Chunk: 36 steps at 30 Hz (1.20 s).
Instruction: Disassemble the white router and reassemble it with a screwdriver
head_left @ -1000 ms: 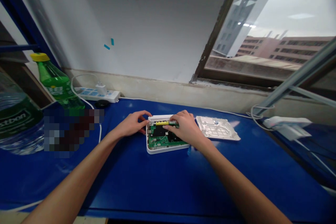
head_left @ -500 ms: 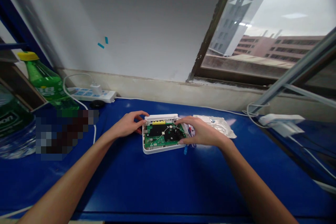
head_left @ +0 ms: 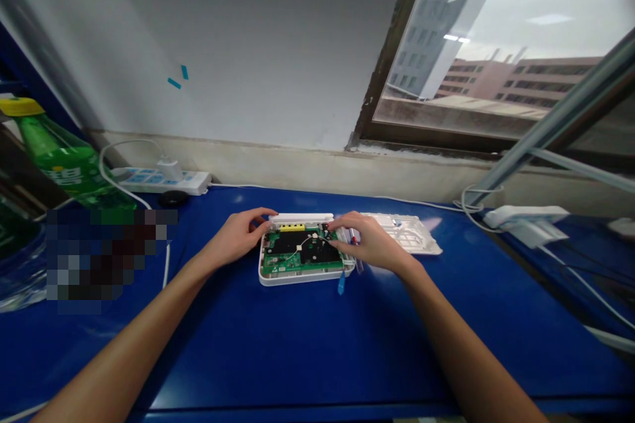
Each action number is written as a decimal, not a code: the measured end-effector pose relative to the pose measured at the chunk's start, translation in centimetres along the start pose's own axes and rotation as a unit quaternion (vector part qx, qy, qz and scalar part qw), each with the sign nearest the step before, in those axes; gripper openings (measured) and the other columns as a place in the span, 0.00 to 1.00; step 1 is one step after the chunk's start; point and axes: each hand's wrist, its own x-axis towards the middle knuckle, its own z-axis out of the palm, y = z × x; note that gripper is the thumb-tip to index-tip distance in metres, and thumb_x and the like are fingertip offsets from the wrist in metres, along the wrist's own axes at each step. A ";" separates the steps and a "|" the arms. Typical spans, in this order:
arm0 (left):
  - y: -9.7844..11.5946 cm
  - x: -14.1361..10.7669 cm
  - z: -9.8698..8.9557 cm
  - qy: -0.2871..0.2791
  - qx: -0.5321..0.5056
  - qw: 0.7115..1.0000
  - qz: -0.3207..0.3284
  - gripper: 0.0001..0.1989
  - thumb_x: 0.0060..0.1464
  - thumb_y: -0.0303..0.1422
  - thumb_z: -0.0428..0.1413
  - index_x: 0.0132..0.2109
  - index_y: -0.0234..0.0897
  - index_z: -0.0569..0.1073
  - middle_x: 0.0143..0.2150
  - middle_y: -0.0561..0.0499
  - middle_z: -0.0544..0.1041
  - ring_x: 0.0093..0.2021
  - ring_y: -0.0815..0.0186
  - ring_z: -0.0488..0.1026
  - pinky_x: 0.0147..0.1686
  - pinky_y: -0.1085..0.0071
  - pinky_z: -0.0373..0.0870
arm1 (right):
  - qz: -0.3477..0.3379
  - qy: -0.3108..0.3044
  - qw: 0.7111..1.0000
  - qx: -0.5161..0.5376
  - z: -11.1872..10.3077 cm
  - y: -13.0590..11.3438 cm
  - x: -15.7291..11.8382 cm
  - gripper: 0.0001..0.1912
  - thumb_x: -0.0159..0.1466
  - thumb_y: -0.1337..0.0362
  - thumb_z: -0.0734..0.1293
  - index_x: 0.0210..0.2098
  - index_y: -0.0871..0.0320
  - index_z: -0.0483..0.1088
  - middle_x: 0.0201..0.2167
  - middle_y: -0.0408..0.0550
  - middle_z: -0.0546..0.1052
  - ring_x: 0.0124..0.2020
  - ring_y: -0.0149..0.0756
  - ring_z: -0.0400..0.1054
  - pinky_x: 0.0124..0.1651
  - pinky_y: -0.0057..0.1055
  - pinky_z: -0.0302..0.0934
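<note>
An opened white router [head_left: 302,279] lies on the blue table with its green circuit board [head_left: 278,268] facing up. Black sheets cover much of the board, thin white antenna wires run over it, and yellow ports line its back edge. My left hand [head_left: 239,234] grips the router's back left corner, fingers behind and thumb at the near side. Over the right end, my right hand [head_left: 370,241] curls down, its thumb and fingertips closing on the board beside the wires. Partly under that hand is a screwdriver with a blue end [head_left: 341,283].
The white router cover [head_left: 414,234] lies inside up to the right. A power strip [head_left: 191,182] with a plugged-in charger, a black disc [head_left: 173,199] and a green bottle [head_left: 69,162] stand back left. White adapters [head_left: 528,217] and cables sit at right, by a metal post.
My right thumb has moved from the router's front right edge back over the board, nearer the fingers. My left hand keeps its hold. The whole view has shifted slightly.
</note>
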 end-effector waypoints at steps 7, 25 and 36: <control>1.2 -0.5 -0.2 -0.016 0.098 0.993 0.057 0.24 0.60 0.50 0.57 0.57 0.42 0.76 0.44 0.48 0.82 0.37 0.59 0.78 0.37 0.67 0.73 | -0.030 0.053 0.998 -0.027 2.5 0.7 0.7 0.08 0.65 0.63 0.72 0.44 0.55 0.78 0.41 0.48 0.81 0.43 0.41 0.73 0.48 0.36 0.65; 2.2 -1.4 -0.7 -0.079 0.163 0.981 0.075 0.48 0.40 0.59 0.67 0.64 0.40 0.70 0.52 0.42 0.74 0.51 0.51 0.74 0.54 0.58 0.70 | 0.027 0.125 0.985 -0.115 3.4 0.4 0.7 0.08 0.63 0.60 0.75 0.39 0.55 0.77 0.34 0.47 0.81 0.42 0.43 0.67 0.43 0.35 0.63; 1.9 -1.0 -0.7 -0.077 0.145 0.983 0.088 0.44 0.43 0.58 0.67 0.62 0.39 0.71 0.49 0.44 0.72 0.45 0.55 0.75 0.46 0.62 0.73 | 0.014 0.178 0.975 -0.130 3.9 0.9 0.6 0.11 0.62 0.57 0.76 0.40 0.55 0.79 0.42 0.52 0.79 0.48 0.46 0.68 0.49 0.40 0.65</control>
